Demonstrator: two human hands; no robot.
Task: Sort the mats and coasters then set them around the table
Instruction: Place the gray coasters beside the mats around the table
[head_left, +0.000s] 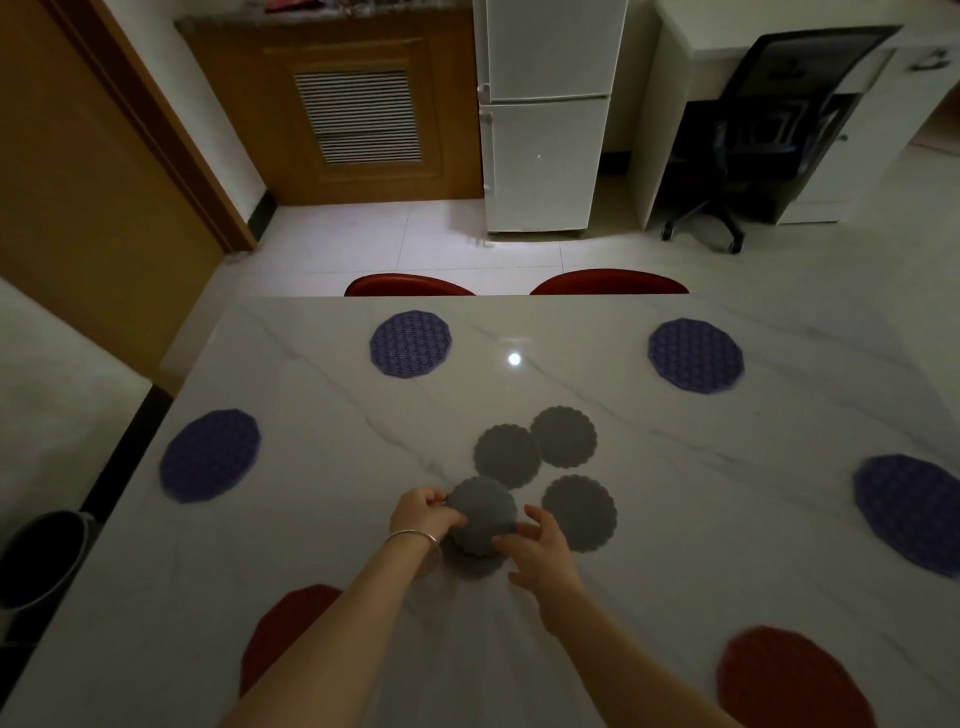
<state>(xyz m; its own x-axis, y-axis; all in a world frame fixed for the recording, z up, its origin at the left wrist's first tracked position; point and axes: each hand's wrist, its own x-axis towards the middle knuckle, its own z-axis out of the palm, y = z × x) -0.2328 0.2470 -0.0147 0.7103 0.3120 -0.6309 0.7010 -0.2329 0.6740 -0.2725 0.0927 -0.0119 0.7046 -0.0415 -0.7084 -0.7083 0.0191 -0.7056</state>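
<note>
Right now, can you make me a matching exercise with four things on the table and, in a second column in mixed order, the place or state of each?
Things:
1. grey coaster
2. red mat
3. purple mat
4. bangle

Places or states:
A. flat at the near right corner
B. on the left wrist
C. held between both hands
D. flat near the far edge, in front of a red chair

Pairs: 1-C, 2-A, 3-D, 4-B

The left hand and right hand both grip the coaster.
</note>
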